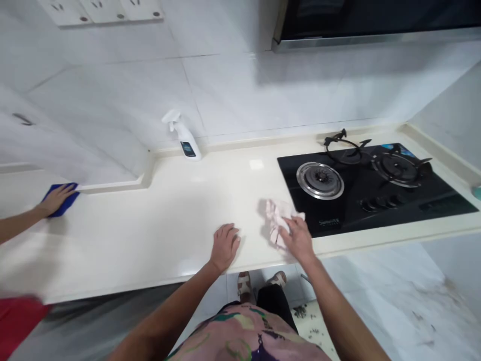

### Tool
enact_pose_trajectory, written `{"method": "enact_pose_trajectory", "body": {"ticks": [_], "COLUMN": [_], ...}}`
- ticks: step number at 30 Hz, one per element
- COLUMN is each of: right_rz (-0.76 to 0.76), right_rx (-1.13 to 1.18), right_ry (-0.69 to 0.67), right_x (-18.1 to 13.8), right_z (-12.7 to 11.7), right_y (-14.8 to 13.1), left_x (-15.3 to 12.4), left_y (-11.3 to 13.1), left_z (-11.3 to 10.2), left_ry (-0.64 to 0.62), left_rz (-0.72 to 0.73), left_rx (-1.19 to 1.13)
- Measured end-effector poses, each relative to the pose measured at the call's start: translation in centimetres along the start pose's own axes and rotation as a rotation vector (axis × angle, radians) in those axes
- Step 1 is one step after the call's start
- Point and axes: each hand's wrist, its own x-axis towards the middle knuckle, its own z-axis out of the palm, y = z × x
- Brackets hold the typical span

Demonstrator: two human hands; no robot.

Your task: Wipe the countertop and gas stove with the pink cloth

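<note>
A crumpled pale pink cloth (276, 220) is in my right hand (297, 238), at the counter's front, just left of the black gas hob (349, 188). The fingers and thumb close on the cloth's right side, and part of the cloth hangs over toward the hob's edge. My left hand (225, 246) rests palm down on the cream countertop (161, 220) near its front edge. Its fingers are slightly bent and it holds nothing.
A white spray bottle (187, 140) stands against the tiled wall. At the far left, another person's hand (56, 198) presses a blue cloth (67, 204) on the counter. A loose pan support (342, 148) sits at the hob's back. A dark range hood (376, 20) hangs above.
</note>
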Motion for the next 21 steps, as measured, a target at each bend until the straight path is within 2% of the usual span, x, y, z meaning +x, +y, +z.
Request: {"method": "enact_pose_trajectory", "body": {"ticks": [2,4,6,9,13,17,19,21], "right_rz": [0.0,0.008,0.019,-0.037,-0.274,-0.664,-0.896,-1.061], "right_rx": [-0.084,-0.199,-0.276,-0.279,-0.196,-0.056,-0.005,0.01], "right_ry": [-0.025,-0.096,-0.16,-0.238,-0.399,-0.554,-0.581,-0.565], "right_x": [3.6,6.4,8.1,8.3,4.5,-2.1,-5.0,-6.9], "right_z": [-0.3,0.1,1.1,2.9,4.7,6.3,7.1,7.8], "right_y": [1.3,1.2,-0.2,-4.2,-11.5,-18.3,-20.4,-21.2], "left_x": [-0.2,-0.5,-0.8,-1.7,-3.7,-5.7,-6.3,-6.6], "left_y": [-0.1,-0.3,-0.4,-1.0,-2.4,-3.7,-3.8,-3.7], "left_z": [0.1,0.1,0.1,-0.3,-2.3,-5.5,-6.7,-7.3], "left_ry": [0.018,0.036,0.055,0.144,0.313,0.406,0.413,0.397], "left_rz": [-0.008,-0.016,-0.029,-0.115,-0.289,-0.36,-0.368,-0.365], "left_rx": [-0.046,-0.059,-0.061,-0.104,-0.156,-0.119,-0.101,-0.089]}}
